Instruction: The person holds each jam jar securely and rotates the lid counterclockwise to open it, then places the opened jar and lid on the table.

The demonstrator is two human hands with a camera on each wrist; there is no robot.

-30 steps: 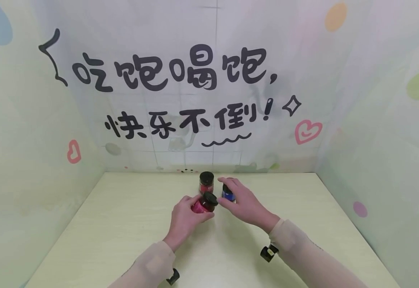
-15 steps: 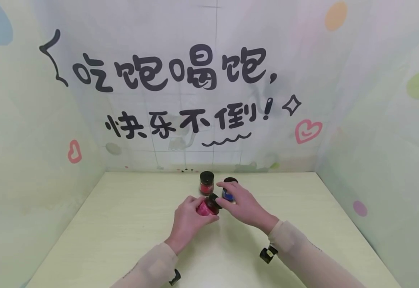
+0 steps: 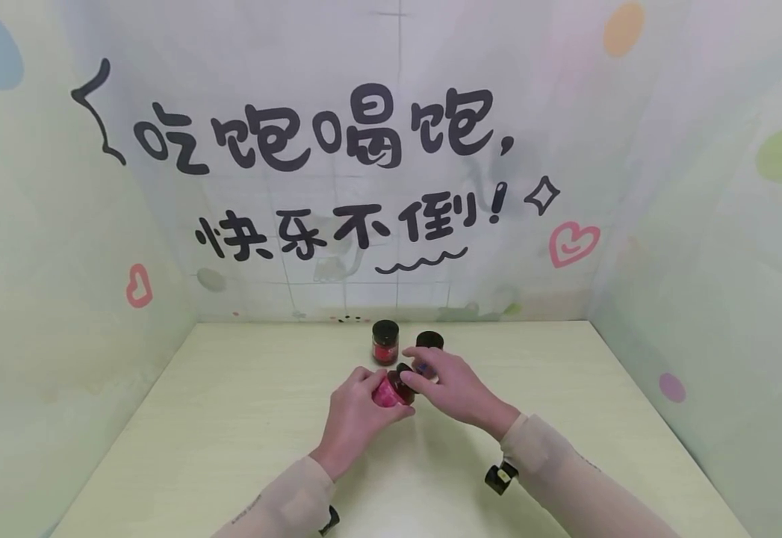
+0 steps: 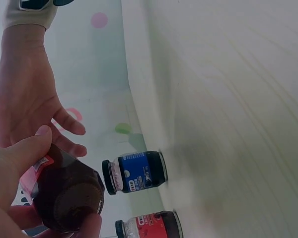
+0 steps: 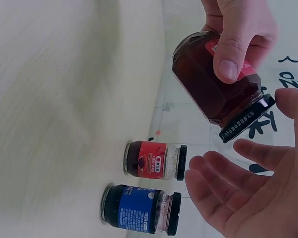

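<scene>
Surface point(image 3: 229, 433) pale, broad. Left hand point(image 3: 350, 415) wrapped round a pink-labelled jar point(image 5: 201, 84), lifted clear and tipped. Right hand point(image 3: 461, 392) loosely spread, gripping nothing. Blue-labelled jar point(image 5: 136, 208) and red-labelled jar point(image 5: 149, 159) stand upright beyond. Black lid point(image 5: 247, 118) on the held jar: tilted further than a second ago, now at the right hand; touch uncertain. My reading: jar being presented to that hand, lid first.
</scene>
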